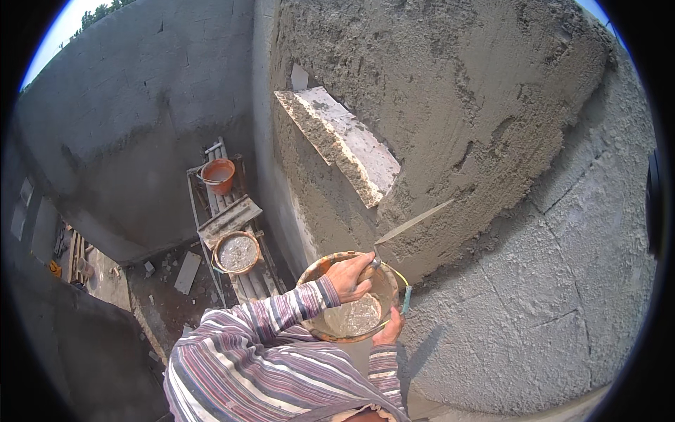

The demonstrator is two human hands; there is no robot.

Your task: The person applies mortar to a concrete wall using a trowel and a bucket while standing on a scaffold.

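My left hand [349,278] is closed around the handle of a trowel [413,222], whose long pointed blade reaches up and right close to the wall. Below the trowel is a mortar-stained bucket [315,270] with some wet grey mix [360,315] in its bottom. Its thin wire handle with a green grip [406,300] hangs out on the right side. At the bucket's lower right rim, my right hand [389,329] grips the edge, its fingers partly hidden. Wet mortar [485,133] covers the wall in front of me, rough at its lower right border.
A mortar-spattered ledge [362,144] juts from the wall. Down left, a pole platform [249,285] carries an orange bucket [219,176], a mix-filled bucket [237,253] and a board [230,219]. Rubble and a pale slab [188,273] lie on the ground below. Bare rough wall [534,316] extends at right.
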